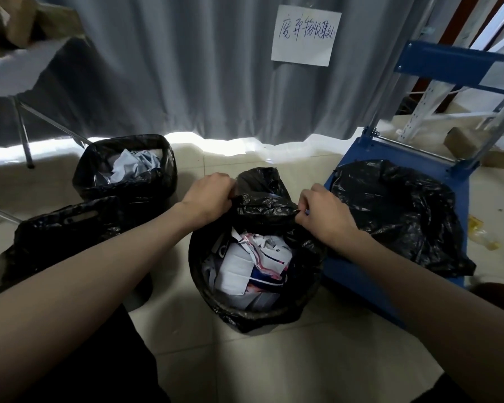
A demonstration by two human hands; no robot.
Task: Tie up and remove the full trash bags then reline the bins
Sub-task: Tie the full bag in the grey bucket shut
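The full trash bag (256, 309), black and stuffed with torn paper (245, 271), sits in a bin on the tiled floor (274, 367) in the middle. The left hand (207, 196) grips its far edge, and the right hand (322, 212) pinches the same edge. Behind on the left stands a second lined bin (125, 170); on the right another black bag (396, 210) lies on a blue cart (358, 274)

Two hands show, the left hand (208, 199) and the right hand (325, 215). Four black trash bags are in view: one round bag (253, 312) full of paper in the middle, one bag (128, 181) lining a bin at the back left, one bag (61, 237) lying at the left, and one bag (399, 213) on the blue cart (361, 274). One handwritten paper sign (306, 34) hangs on one grey curtain (172, 68).
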